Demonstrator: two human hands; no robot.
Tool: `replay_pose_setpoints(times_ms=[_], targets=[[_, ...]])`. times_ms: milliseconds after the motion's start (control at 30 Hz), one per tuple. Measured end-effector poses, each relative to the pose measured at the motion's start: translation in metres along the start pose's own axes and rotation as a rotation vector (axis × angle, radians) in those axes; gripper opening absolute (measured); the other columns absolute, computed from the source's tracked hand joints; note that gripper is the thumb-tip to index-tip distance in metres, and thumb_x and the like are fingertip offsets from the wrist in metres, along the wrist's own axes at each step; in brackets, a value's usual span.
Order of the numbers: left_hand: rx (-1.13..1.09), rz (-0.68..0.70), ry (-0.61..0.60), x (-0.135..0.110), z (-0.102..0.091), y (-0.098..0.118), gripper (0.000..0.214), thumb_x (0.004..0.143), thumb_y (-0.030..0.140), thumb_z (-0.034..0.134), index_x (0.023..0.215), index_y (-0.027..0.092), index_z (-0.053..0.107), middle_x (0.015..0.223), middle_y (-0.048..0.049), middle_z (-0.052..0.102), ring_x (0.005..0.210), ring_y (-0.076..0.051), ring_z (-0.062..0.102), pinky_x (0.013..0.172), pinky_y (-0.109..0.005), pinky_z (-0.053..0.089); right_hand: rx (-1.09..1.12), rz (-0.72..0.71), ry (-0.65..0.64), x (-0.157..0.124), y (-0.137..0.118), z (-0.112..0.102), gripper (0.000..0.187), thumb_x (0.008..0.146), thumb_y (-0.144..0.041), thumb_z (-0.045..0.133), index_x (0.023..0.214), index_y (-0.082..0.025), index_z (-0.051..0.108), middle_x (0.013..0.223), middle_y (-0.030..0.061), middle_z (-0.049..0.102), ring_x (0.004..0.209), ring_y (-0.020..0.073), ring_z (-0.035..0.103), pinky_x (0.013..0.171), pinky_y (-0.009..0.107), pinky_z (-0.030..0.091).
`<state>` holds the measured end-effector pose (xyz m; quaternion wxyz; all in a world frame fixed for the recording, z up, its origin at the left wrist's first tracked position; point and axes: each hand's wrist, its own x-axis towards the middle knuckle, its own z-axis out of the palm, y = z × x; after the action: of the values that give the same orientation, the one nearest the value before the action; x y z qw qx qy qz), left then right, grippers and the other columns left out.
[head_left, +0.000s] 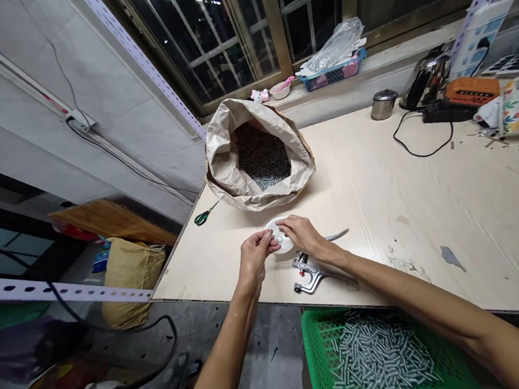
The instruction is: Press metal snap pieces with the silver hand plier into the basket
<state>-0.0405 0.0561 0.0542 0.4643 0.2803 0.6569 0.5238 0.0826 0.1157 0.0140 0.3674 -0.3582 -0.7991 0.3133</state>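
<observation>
My left hand (254, 256) is pinched shut on a small metal piece (271, 234) at the rim of a white bowl (275, 223). My right hand (300, 233) rests over the bowl with fingers curled, touching small shiny pieces inside; what it grips is too small to make out. A metal plier-like hand tool (309, 272) lies on the pale wooden table (400, 194) just under my right wrist. Behind the bowl stands an open paper sack (258, 152) filled with small dark metal parts.
Green-handled scissors (204, 215) lie left of the sack. A green basket (318, 341) of grey tubes sits below the table's front edge. At the far right are a kettle (428, 77), a metal tin (383, 104), an orange device (471, 92) and a black cable (418, 144).
</observation>
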Motion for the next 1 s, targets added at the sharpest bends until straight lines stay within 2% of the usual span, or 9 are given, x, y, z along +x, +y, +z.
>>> replay_pose_setpoints(times_ms=[100, 167, 200, 267, 333, 433, 567, 767, 1000], targets=[[0.058, -0.012, -0.075, -0.015, -0.008, -0.005, 0.034, 0.066, 0.029, 0.074, 0.09, 0.009, 0.061, 0.056, 0.0029, 0.059, 0.05, -0.009, 0.057, 0.056, -0.024, 0.053, -0.177, -0.001, -0.047, -0.01, -0.003, -0.019, 0.023, 0.089, -0.016, 0.052, 0.111, -0.015, 0.06, 0.101, 0.0093, 0.059, 0.088, 0.0172, 0.058, 0.073, 0.029, 0.045], [0.134, -0.05, -0.177, -0.028, -0.012, -0.014, 0.043, 0.069, 0.034, 0.071, 0.102, 0.008, 0.061, 0.053, 0.0034, 0.058, 0.048, -0.01, 0.057, 0.055, -0.025, 0.052, -0.267, 0.005, -0.08, -0.03, -0.003, -0.036, 0.017, 0.093, -0.021, 0.047, 0.098, -0.015, 0.062, 0.097, 0.0082, 0.058, 0.081, 0.0154, 0.057, 0.068, 0.027, 0.044], [0.172, -0.072, -0.22, -0.033, -0.013, -0.02, 0.045, 0.069, 0.036, 0.07, 0.104, 0.008, 0.061, 0.052, 0.0034, 0.058, 0.047, -0.011, 0.056, 0.054, -0.025, 0.052, -0.31, 0.019, -0.128, -0.044, -0.002, -0.044, 0.021, 0.095, -0.024, 0.044, 0.089, -0.015, 0.063, 0.09, 0.0064, 0.058, 0.074, 0.0139, 0.056, 0.065, 0.027, 0.043], [0.237, -0.105, -0.261, -0.039, -0.014, -0.031, 0.044, 0.067, 0.039, 0.07, 0.099, 0.008, 0.063, 0.053, 0.0019, 0.059, 0.047, -0.011, 0.057, 0.052, -0.025, 0.05, -0.402, 0.058, -0.237, -0.074, 0.003, -0.054, 0.024, 0.095, -0.028, 0.047, 0.08, -0.016, 0.061, 0.082, 0.0041, 0.057, 0.065, 0.0127, 0.054, 0.058, 0.026, 0.04], [0.29, -0.113, -0.244, -0.039, -0.015, -0.043, 0.039, 0.063, 0.039, 0.072, 0.088, 0.01, 0.065, 0.058, 0.0001, 0.062, 0.051, -0.012, 0.057, 0.053, -0.025, 0.048, -0.474, 0.031, -0.312, -0.102, 0.011, -0.055, 0.016, 0.09, -0.03, 0.056, 0.082, -0.017, 0.06, 0.085, 0.0042, 0.058, 0.067, 0.0134, 0.054, 0.056, 0.026, 0.037], [0.401, -0.095, -0.236, -0.033, -0.016, -0.057, 0.034, 0.059, 0.041, 0.073, 0.076, 0.012, 0.067, 0.059, -0.0007, 0.063, 0.054, -0.011, 0.055, 0.054, -0.023, 0.043, -0.512, 0.005, -0.328, -0.126, 0.022, -0.047, 0.008, 0.088, -0.024, 0.059, 0.085, -0.018, 0.056, 0.085, 0.0027, 0.057, 0.07, 0.0138, 0.054, 0.055, 0.026, 0.034], [0.513, -0.101, -0.251, -0.03, -0.018, -0.062, 0.036, 0.059, 0.048, 0.07, 0.068, 0.013, 0.068, 0.057, -0.001, 0.062, 0.055, -0.012, 0.052, 0.054, -0.023, 0.036, -0.452, -0.058, -0.314, -0.13, 0.03, -0.036, 0.011, 0.093, -0.019, 0.047, 0.083, -0.018, 0.052, 0.083, 0.0017, 0.056, 0.069, 0.0125, 0.052, 0.054, 0.026, 0.032], [0.497, -0.203, -0.234, -0.037, -0.017, -0.058, 0.042, 0.054, 0.051, 0.074, 0.067, 0.012, 0.068, 0.059, -0.0017, 0.063, 0.055, -0.011, 0.049, 0.055, -0.023, 0.035, -0.456, -0.169, -0.257, -0.133, 0.035, -0.034, 0.022, 0.097, -0.017, 0.036, 0.082, -0.017, 0.052, 0.08, 0.0034, 0.056, 0.064, 0.0116, 0.048, 0.051, 0.027, 0.028], [0.498, -0.267, -0.218, -0.036, -0.013, -0.058, 0.038, 0.051, 0.044, 0.079, 0.069, 0.011, 0.069, 0.055, 0.0002, 0.06, 0.049, -0.007, 0.044, 0.049, -0.02, 0.032, -0.516, -0.204, -0.235, -0.137, 0.039, -0.031, 0.02, 0.095, -0.014, 0.038, 0.084, -0.018, 0.053, 0.081, 0.0032, 0.056, 0.063, 0.0121, 0.046, 0.049, 0.03, 0.025]])
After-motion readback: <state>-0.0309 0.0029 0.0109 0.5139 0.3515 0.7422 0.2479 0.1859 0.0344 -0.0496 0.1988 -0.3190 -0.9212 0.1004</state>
